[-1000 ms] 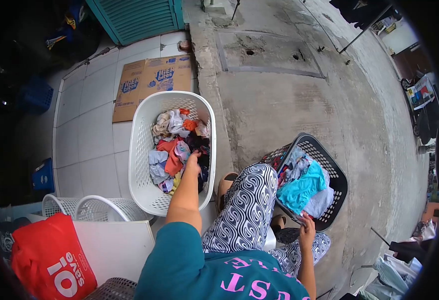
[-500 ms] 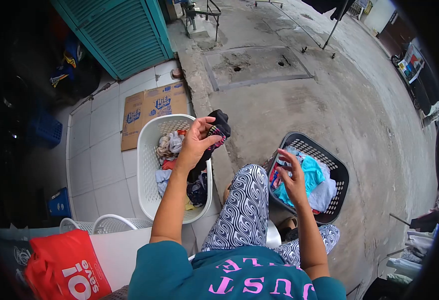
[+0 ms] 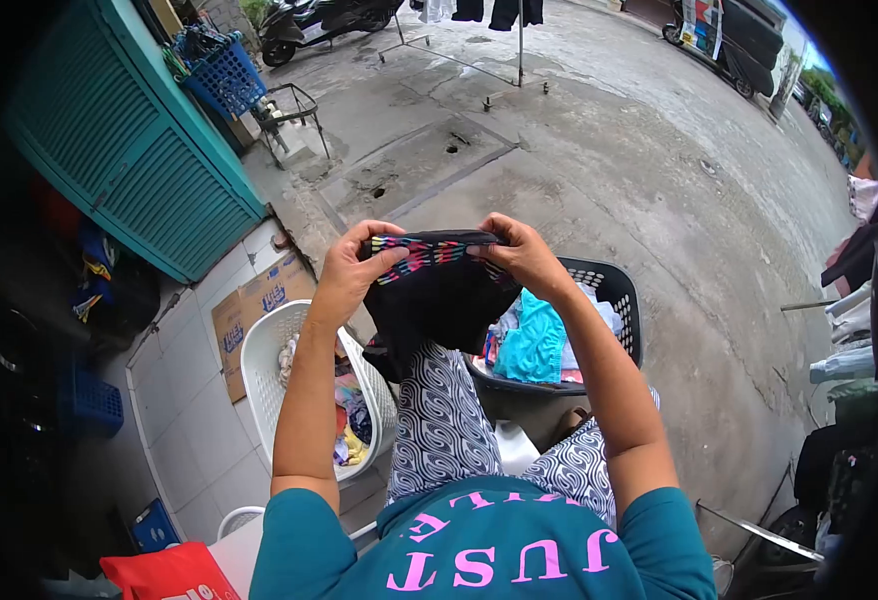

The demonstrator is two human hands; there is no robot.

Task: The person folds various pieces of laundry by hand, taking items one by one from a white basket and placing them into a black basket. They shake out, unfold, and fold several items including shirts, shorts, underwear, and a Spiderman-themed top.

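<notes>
Black cloth with a bright striped band point(image 3: 431, 290), likely light and limp, hangs at chest height above the black basket point(image 3: 627, 300), pinched shut at its band by left hand point(image 3: 356, 265) and right hand point(image 3: 521, 255), the surest hold.

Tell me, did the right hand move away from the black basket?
Yes. The right hand rose from the black basket's near rim to grip the black garment with the left hand.

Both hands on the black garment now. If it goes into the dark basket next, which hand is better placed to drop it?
Probably right. The right hand grips the black garment directly above the dark basket; the left hand sits over the white basket.
</notes>
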